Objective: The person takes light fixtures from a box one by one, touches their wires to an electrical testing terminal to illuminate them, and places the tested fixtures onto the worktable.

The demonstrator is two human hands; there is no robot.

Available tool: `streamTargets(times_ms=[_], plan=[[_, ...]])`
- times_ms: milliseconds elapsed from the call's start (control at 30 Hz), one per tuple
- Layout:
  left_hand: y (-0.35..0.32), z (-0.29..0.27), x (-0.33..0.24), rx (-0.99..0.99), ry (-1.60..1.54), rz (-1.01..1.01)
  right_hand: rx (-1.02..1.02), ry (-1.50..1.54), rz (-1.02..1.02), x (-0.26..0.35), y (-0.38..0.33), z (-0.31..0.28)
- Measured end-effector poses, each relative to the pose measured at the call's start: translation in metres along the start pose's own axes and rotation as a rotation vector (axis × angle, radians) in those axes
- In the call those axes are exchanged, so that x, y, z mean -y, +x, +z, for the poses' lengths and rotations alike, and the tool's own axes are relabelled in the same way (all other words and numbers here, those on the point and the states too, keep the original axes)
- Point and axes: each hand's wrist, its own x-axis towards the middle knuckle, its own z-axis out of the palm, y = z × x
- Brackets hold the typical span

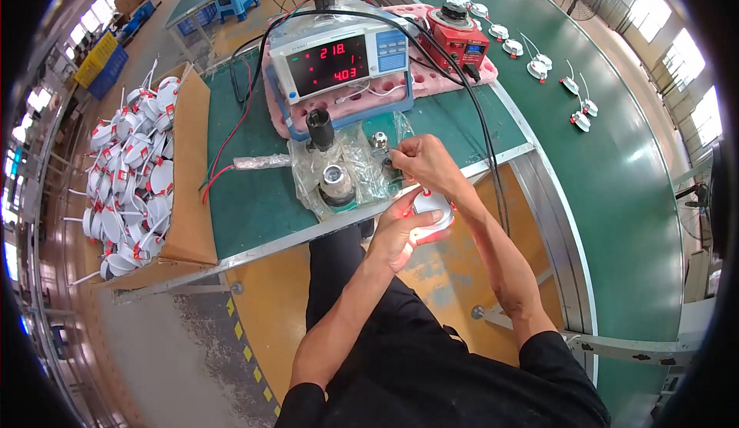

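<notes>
My left hand (396, 232) is closed around a round white downlight (433, 211) with red clips, held just off the bench's front edge. My right hand (428, 163) is pinched above it at the right side of a plastic-wrapped test fixture (356, 165). A thin cord appears to run from the lamp up to these fingers; its end is hidden behind them. On the fixture stand a black lamp socket (319, 128), a silver-topped socket (336, 182) and a small metal socket (379, 140).
A cardboard box (189, 189) heaped with white downlights (127, 174) stands at the left. Behind the fixture, a digital meter (331, 62) and a red instrument (456, 39) rest on pink foam (354, 108). Black cables (481, 112) arch across the right. More downlights lie on the green conveyor (616, 220).
</notes>
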Motion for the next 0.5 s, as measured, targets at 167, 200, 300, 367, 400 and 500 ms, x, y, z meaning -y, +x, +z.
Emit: streamTargets(times_ms=[167, 200, 300, 367, 400, 500], plan=[[0.004, 0.005, 0.008, 0.015, 0.090, -0.010, -0.083, -0.039, -0.127, -0.015, -0.001, -0.002], [0.004, 0.003, 0.007, -0.012, 0.144, -0.021, -0.139, -0.015, -0.208, -0.016, -0.002, -0.004], [-0.026, 0.007, -0.001, -0.045, 0.256, 0.084, -0.066, 0.308, -0.120, -0.017, -0.015, -0.008], [-0.058, 0.009, -0.008, -0.092, 0.357, 0.166, -0.276, 0.336, -0.145, -0.012, -0.028, -0.042], [-0.072, 0.008, -0.010, -0.109, 0.415, 0.206, -0.463, 0.370, -0.168, -0.009, -0.038, -0.063], [-0.112, -0.006, -0.022, -0.145, 0.469, 0.213, -0.875, 0.453, -0.172, -0.016, -0.048, -0.145]])
